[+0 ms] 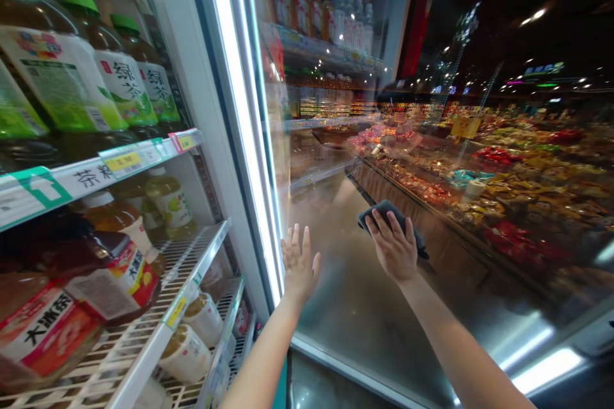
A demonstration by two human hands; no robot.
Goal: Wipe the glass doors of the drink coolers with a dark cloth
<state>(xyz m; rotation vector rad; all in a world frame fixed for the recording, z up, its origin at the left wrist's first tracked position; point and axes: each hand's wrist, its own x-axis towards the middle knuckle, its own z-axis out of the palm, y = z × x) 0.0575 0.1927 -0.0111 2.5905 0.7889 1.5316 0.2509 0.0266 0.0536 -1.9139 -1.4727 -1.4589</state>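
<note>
I've got both hands up in front of the glass door (355, 313), my landmark here. R hand (396, 246) is approx. mid-door, palm toward the glass, pressing a dark cloth (384, 212) flat on it. R fingers are open, nearly straight and a bit apart, laid over the cloth, not curled round it; cloth sticks out past the fingertips and on both sides of the hand.

L hand (300, 268) is at the door's L side, lower than the cloth and well apart from it, right by the bright light strip (244, 108). L fingers are open, pointing up, thumb out to the R, nothing held. Can't tell if the L palm touches the glass.

L of the door: fridge shelves w/ drinks. Green-capped bottles (127, 86) stand on the upper shelf, price tags (122, 161) along its front edge. Below, on a wire shelf (192, 262), red-labelled bottles (48, 326) lie tilted; small white-labelled bottles (185, 351) sit one level lower.

In the door's upper L part, rows of bottles (345, 19) show, prob. reflected. On the door's R side, heaps of wrapped goods (532, 185) in a long display show in the glass, blurry; can't read any labels there.
</note>
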